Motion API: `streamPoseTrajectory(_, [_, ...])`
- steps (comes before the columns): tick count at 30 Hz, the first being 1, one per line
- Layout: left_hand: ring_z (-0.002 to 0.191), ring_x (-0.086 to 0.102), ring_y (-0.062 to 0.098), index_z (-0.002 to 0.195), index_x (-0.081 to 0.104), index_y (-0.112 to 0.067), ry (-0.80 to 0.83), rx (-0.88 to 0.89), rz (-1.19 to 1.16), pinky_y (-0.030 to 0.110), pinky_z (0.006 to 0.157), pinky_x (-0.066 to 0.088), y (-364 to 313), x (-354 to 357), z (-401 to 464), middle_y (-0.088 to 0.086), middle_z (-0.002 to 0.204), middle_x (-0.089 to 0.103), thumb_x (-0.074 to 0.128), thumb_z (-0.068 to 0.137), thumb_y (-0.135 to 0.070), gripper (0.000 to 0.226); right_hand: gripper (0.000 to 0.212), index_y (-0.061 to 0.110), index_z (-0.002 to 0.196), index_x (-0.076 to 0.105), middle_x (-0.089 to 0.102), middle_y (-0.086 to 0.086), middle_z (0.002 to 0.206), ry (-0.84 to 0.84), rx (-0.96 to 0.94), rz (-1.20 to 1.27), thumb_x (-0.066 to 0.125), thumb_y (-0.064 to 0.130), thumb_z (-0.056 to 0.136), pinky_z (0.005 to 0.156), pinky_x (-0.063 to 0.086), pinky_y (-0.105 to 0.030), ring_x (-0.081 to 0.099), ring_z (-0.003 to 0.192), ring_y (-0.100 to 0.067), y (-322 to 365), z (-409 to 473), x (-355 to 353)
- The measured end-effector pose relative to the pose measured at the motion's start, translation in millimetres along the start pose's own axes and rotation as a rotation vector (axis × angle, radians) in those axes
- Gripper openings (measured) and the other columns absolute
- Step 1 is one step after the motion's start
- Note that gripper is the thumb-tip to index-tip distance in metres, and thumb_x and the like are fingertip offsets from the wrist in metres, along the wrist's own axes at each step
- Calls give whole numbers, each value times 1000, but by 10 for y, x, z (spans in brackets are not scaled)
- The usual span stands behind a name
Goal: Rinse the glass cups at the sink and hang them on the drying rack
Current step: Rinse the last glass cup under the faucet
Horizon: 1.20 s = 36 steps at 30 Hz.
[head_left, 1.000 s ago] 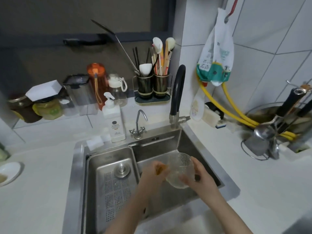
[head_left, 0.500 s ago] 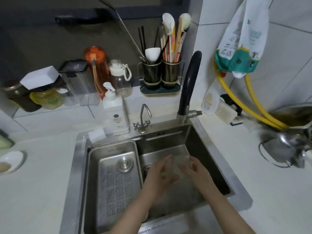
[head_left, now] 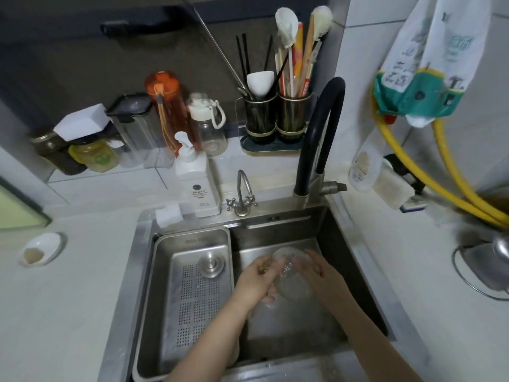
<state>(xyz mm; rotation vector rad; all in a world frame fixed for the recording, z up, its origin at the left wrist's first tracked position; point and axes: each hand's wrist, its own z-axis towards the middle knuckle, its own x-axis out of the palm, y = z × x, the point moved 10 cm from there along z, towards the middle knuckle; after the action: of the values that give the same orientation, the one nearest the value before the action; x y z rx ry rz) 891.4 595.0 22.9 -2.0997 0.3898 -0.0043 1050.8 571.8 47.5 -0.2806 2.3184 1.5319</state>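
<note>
A clear textured glass cup (head_left: 290,274) is held low inside the steel sink (head_left: 278,235), tilted on its side. My left hand (head_left: 257,282) grips its left side, with a small brownish thing between the fingers. My right hand (head_left: 321,272) cups its right side with fingers spread along the glass. The black arched faucet (head_left: 319,128) rises behind the sink; I see no stream of water. No drying rack is in view.
A perforated steel drain tray (head_left: 192,288) fills the sink's left half. Behind stand a small tap (head_left: 242,194), a white soap pump bottle (head_left: 197,180), bottles, jars and a utensil holder (head_left: 275,117). Yellow hoses (head_left: 429,177) and a hanging bag are at right; a white dish (head_left: 41,250) at left.
The cup went from upright above the basin to lower in the sink and tilted on its side. Both hands stayed on it. The view moved closer and downward.
</note>
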Motion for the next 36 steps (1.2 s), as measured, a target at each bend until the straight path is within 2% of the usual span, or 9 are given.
streamPoseTrajectory(3, [81,70,18,130,51,-27,-1,-2,-3,35,71,61,-41,24,18,4,118,64,66,72,-61,69,50,26,131,48,54,9,118,2,-27,43,55,48,87,89,39,-21,52,105,-11,28,31,-52])
streamPoseTrajectory(7, [80,62,17,131,51,-28,-74,98,35,45,85,56,-186,-29,-12,-4,92,62,73,77,-46,60,42,29,123,51,58,13,111,70,-88,54,61,44,85,74,40,-14,58,104,-9,96,89,-68])
streamPoseTrajectory(11, [92,63,15,140,40,-26,-87,191,70,41,94,53,-270,-66,-12,1,97,64,82,67,-37,85,40,25,115,47,59,10,105,58,-96,153,69,34,82,70,45,-14,59,92,-1,129,164,-131])
streamPoseTrajectory(14, [89,65,14,136,45,-11,-125,177,12,32,79,58,-307,-104,-20,5,102,66,71,82,-21,61,41,19,111,52,64,3,105,56,-125,216,75,28,78,62,49,-12,63,91,-7,147,219,-166])
streamPoseTrajectory(17, [65,65,4,114,59,3,-161,152,-39,18,53,55,-373,-147,-27,4,83,66,57,92,-8,25,47,22,115,59,67,1,108,140,-250,175,76,34,73,72,53,-17,66,99,-12,267,255,-164])
streamPoseTrajectory(23, [69,64,13,83,62,-13,-120,32,-203,28,61,57,-415,-52,-4,5,78,65,64,89,-15,7,50,22,114,57,67,22,102,200,-452,108,74,-2,74,75,47,-6,60,96,11,620,264,-361])
streamPoseTrajectory(26, [64,62,14,78,60,-10,-185,43,-274,29,62,53,-476,-47,11,6,71,63,65,88,-11,11,47,29,121,54,62,20,111,306,-405,55,72,16,80,84,52,-14,59,103,9,587,454,-371])
streamPoseTrajectory(29, [62,59,19,72,60,-9,-314,112,-268,29,59,50,-584,-152,40,7,66,62,68,85,-9,15,50,30,121,57,62,7,117,188,-335,-57,67,47,75,91,54,-35,62,104,-8,428,857,-587])
streamPoseTrajectory(36, [65,61,15,75,64,-14,-386,210,-133,27,64,45,-792,-210,100,4,72,70,75,79,-15,11,30,6,115,58,55,-9,121,-302,-388,-392,62,14,87,97,35,-32,49,114,-27,611,1465,-1237])
